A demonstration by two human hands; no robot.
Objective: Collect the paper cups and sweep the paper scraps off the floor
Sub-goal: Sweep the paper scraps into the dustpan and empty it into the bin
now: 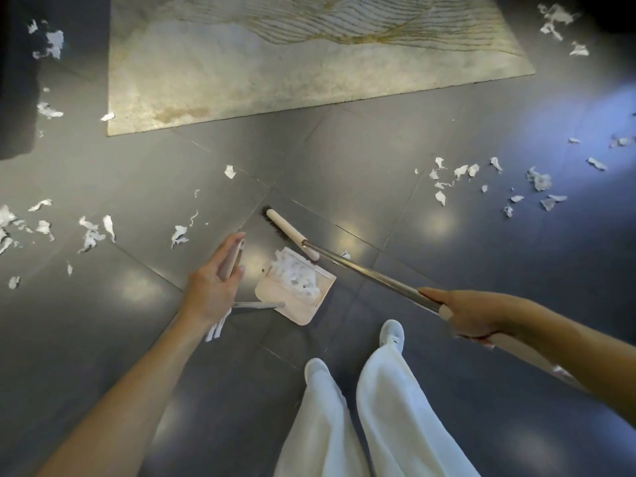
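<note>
Gleaming with light spots, the dark tiled floor (481, 256) is strewn with torn paper scraps (538, 179) left and right of a pale rug (275, 70). The left hand (213, 290) grips the handle of a dustpan (303, 313) heaped with scraps; the right hand (464, 318) grips the broom (285, 228), its head at the pan's far edge.

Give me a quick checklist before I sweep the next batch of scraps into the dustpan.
1. Left hand grips the dustpan handle: ok.
2. Right hand grips the broom handle: ok.
3. Dustpan sits flat on the floor: cannot tell.
4. Room left in the dustpan: ok. The scrap pile leaves part of it bare.
5. Floor swept: not ok. Scraps on the left and scraps on the right remain.
6. Paper cups collected: cannot tell, none in view.
</note>
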